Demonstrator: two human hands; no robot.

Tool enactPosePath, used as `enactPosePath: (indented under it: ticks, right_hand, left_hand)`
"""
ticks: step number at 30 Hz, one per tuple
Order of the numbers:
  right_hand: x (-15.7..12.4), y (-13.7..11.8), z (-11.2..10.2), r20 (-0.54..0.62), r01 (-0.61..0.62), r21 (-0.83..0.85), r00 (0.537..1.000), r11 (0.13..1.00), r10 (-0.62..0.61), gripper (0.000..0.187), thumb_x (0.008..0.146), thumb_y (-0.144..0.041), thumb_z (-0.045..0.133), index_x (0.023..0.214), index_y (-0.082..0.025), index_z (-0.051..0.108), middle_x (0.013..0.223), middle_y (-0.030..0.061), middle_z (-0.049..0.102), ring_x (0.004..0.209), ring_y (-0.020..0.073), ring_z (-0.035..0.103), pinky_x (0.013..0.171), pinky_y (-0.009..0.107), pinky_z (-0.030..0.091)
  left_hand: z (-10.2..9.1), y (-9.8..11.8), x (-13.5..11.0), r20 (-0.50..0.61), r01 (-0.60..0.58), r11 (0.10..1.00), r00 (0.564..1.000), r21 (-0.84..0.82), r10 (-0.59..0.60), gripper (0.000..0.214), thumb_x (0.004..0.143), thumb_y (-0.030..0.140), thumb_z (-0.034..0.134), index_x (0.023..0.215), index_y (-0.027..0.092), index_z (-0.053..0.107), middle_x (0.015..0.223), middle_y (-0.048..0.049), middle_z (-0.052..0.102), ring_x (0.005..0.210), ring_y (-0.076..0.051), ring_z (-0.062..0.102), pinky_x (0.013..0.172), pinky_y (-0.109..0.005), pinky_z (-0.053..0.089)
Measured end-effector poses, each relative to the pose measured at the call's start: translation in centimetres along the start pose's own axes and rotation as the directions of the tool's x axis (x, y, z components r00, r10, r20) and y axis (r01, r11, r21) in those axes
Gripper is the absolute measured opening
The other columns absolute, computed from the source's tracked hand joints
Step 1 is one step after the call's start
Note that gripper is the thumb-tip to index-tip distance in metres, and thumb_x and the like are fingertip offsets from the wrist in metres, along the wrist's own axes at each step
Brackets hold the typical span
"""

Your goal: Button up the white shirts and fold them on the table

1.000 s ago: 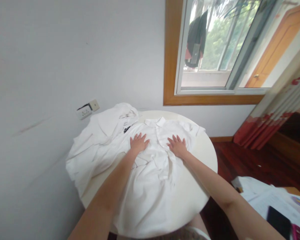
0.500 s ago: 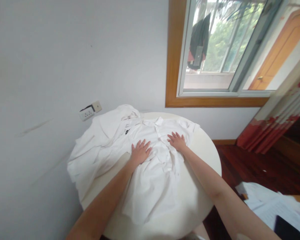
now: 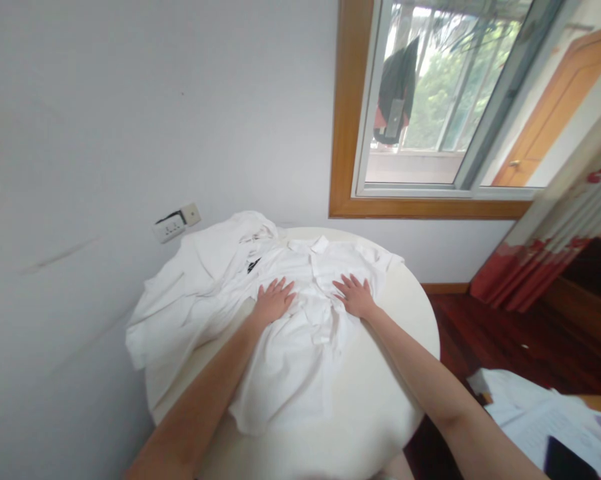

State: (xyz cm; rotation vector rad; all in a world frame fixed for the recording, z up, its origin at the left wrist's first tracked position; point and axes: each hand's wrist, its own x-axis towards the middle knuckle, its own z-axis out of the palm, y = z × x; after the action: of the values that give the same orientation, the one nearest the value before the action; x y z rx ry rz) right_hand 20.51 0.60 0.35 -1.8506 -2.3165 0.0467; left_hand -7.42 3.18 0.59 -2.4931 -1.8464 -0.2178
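Note:
A white collared shirt (image 3: 300, 347) lies spread front-up on a round white table (image 3: 380, 407), its collar toward the wall. My left hand (image 3: 273, 300) rests flat on the shirt's chest, left of the placket, fingers stretched out. My right hand (image 3: 354, 295) lies flat on the other side of the placket, fingers apart. Neither hand holds anything. The cloth bunches into folds between the two hands.
More white garments (image 3: 195, 293) are heaped on the table's left, hanging over its edge by the wall. A wall socket (image 3: 173, 223) sits behind them. A window (image 3: 430, 100) is at the upper right, a red-and-white curtain (image 3: 545, 247) beside it. Papers and a dark phone (image 3: 560, 460) lie at lower right.
The shirt has slid up the table toward the wall, so its hem no longer hangs over the near edge. Both hands stayed flat on its chest, with more cloth bunched between them.

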Motion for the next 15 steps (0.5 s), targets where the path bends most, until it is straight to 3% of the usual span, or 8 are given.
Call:
enactPosePath:
  ticks: [4, 7, 10, 12, 15]
  right_hand:
    - [0.6, 0.8, 0.0, -0.071, 0.026, 0.105, 0.997, 0.994, -0.019, 0.048, 0.093, -0.053, 0.036, 0.135, -0.033, 0.047, 0.147, 0.0032, 0.039, 0.137, 0.0251, 0.027, 0.109, 0.055, 0.017]
    - [0.5, 1.0, -0.8, -0.19, 0.067, 0.188, 0.981, 0.98, -0.031, 0.038, 0.092, -0.041, 0.043, 0.123, -0.025, 0.059, 0.135, 0.007, 0.052, 0.129, 0.022, 0.04, 0.107, 0.043, 0.027]
    - [-0.1, 0.6, -2.3, -0.271, 0.097, 0.242, 0.962, 0.966, -0.029, 0.031, 0.092, -0.035, 0.042, 0.098, -0.019, 0.068, 0.106, 0.0092, 0.067, 0.106, 0.0206, 0.055, 0.095, 0.033, 0.038]
    - [-0.8, 0.3, -3.1, -0.222, 0.061, 0.315, 0.975, 0.947, 0.011, 0.035, 0.092, -0.037, 0.039, 0.084, -0.018, 0.067, 0.084, 0.0069, 0.068, 0.082, 0.0181, 0.059, 0.078, 0.028, 0.042]
    - [-2.0, 0.0, -3.5, 0.019, 0.0, 0.451, 1.0, 0.892, -0.01, 0.043, 0.091, -0.045, 0.038, 0.066, -0.018, 0.061, 0.06, 0.0009, 0.06, 0.056, 0.0128, 0.051, 0.056, 0.023, 0.035]
  left_hand:
    - [-2.4, 2.4, -1.0, 0.009, 0.04, 0.997, 0.999, 0.064, -0.041, 0.043, 0.091, 0.036, 0.036, 0.13, 0.028, 0.052, 0.138, -0.0105, 0.05, 0.127, -0.032, 0.042, 0.102, -0.059, 0.029]
    - [-4.6, 5.3, -1.6, -0.008, -0.068, 0.998, 0.998, 0.013, 0.068, 0.034, 0.09, 0.031, 0.04, 0.116, 0.024, 0.061, 0.116, -0.0096, 0.063, 0.109, -0.026, 0.054, 0.095, -0.046, 0.038]
    - [-5.3, 8.1, -2.3, -0.066, -0.205, 0.973, 0.978, -0.107, 0.198, 0.028, 0.091, 0.029, 0.041, 0.104, 0.022, 0.065, 0.102, -0.0076, 0.065, 0.099, -0.022, 0.056, 0.088, -0.035, 0.042]
    - [-4.8, 9.3, -2.9, -0.07, -0.231, 0.958, 0.973, -0.168, 0.222, 0.025, 0.09, 0.033, 0.045, 0.095, 0.021, 0.066, 0.095, -0.0074, 0.064, 0.095, -0.021, 0.056, 0.085, -0.033, 0.042]
    - [-3.4, 10.1, -3.8, -0.081, -0.22, 0.955, 0.975, -0.199, 0.207, 0.023, 0.084, 0.041, 0.057, 0.094, 0.021, 0.063, 0.094, -0.0067, 0.062, 0.095, -0.022, 0.055, 0.083, -0.033, 0.041]
